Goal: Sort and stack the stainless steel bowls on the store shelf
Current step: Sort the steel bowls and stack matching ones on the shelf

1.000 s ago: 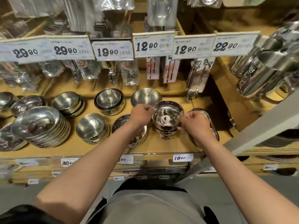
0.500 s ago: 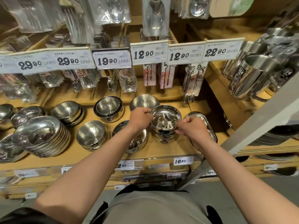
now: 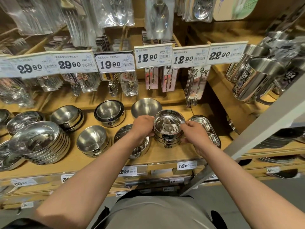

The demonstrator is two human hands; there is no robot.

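Observation:
A short stack of straight-sided steel bowls [image 3: 169, 128] stands on the wooden shelf [image 3: 165, 154], right of centre. My left hand [image 3: 143, 125] grips its left side and my right hand [image 3: 192, 132] grips its right side. Under my left wrist sits another steel bowl [image 3: 125, 134], partly hidden. Behind the stack a single round bowl [image 3: 146, 105] stands. Further left are a dark-rimmed bowl stack [image 3: 109, 113], another stack [image 3: 68, 117] and a front bowl stack [image 3: 92, 142].
A tilted pile of wide shallow bowls [image 3: 41, 142] leans at the left. Rectangular steel trays [image 3: 206, 128] lie right of my right hand. Price tags [image 3: 152, 56] and hanging packed cutlery [image 3: 158, 19] overhang the shelf. Steel cups [image 3: 257, 80] and a grey post [image 3: 257, 134] stand right.
Both hands stay on the bowl stack, pushed slightly farther back on the shelf. The camera has tilted upward, so the shelf appears lower in view.

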